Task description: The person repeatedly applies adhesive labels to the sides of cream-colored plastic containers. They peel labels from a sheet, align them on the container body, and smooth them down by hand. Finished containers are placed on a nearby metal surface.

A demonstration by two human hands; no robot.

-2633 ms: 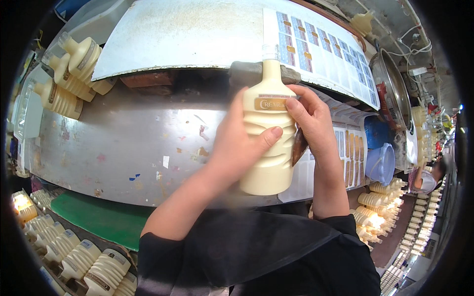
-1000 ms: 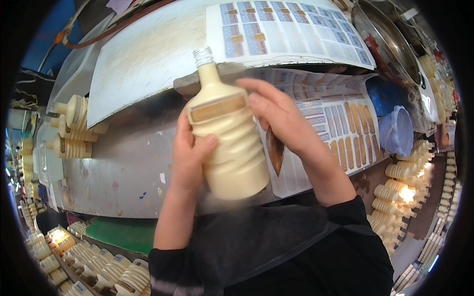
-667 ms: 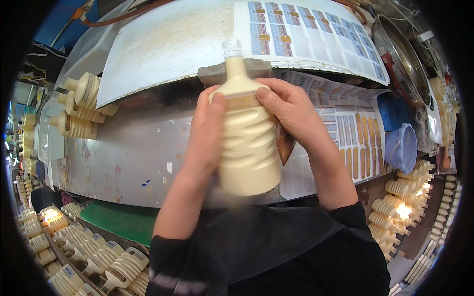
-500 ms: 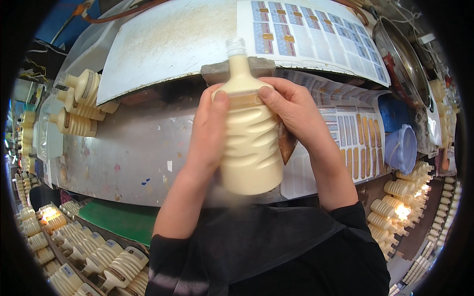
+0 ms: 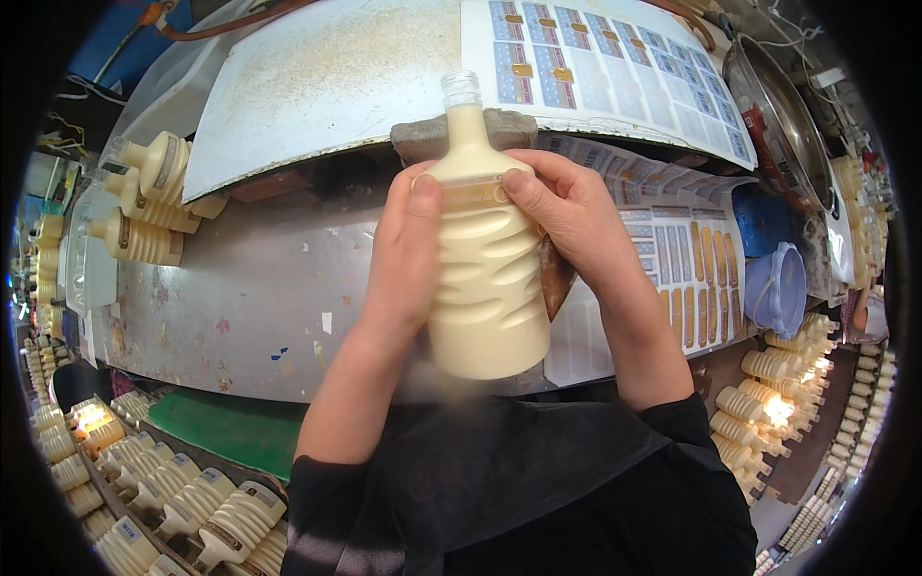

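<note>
A cream-coloured glass bottle (image 5: 488, 288) with a wavy body and a clear threaded neck lies tilted before me, neck pointing away. Around its left shoulder my left hand (image 5: 408, 226) is closed, thumb on the front. My right hand (image 5: 567, 206) grips the right shoulder, its thumb pressing the end of a gold label (image 5: 473, 193) that runs across the bottle. Behind the neck sits a grey padded rest (image 5: 420, 142), partly covered by the bottle. A brown pointed piece (image 5: 555, 278) shows under my right wrist.
Sheets of labels lie on the white raised board (image 5: 336, 77) and on the metal table (image 5: 250, 298) at right. A lilac bucket (image 5: 780, 288) stands at the right edge. Cream bottles (image 5: 154, 235) are grouped at left, with more in rows (image 5: 230, 518) low on both sides.
Both hands keep their hold on the bottle. The right thumb has shifted slightly, and a little more of the gold label shows beside it. The whole view has moved slightly.
</note>
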